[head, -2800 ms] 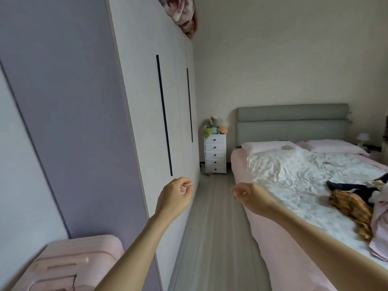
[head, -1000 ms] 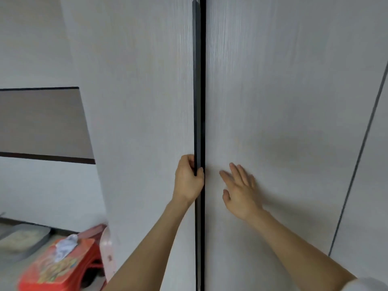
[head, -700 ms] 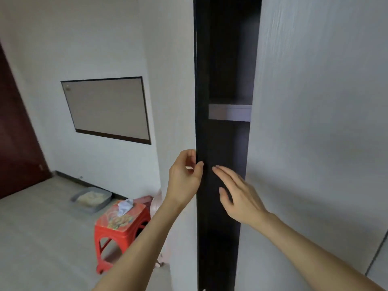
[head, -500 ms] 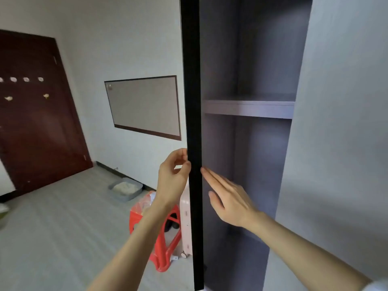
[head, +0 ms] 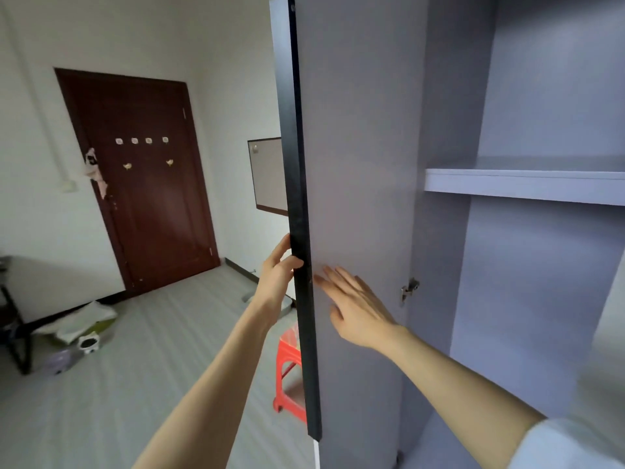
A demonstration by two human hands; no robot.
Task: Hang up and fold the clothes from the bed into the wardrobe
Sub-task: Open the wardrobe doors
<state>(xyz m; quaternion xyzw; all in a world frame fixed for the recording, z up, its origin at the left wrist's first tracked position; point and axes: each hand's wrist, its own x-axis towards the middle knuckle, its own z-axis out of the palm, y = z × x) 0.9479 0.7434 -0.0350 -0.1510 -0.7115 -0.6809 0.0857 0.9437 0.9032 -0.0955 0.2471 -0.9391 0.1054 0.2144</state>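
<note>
Wardrobe door [head: 355, 198] is swung wide. The left hand [head: 275, 279] curls its grip round the door's dark front edge [head: 299, 231], thumb wrapped onto it, while the right hand [head: 355, 306] lies flat and open against the door's inner face, holding nothing. Right of the door, 1 bare shelf [head: 524, 184] shows. No clothes or bed in sight, so nothing is being carried yet. Risks as I see them: push further and the door may strain its hinge [head: 409, 289], or swing into the red stool [head: 289, 374] just behind it. Fingers over that edge could get pinched.
</note>
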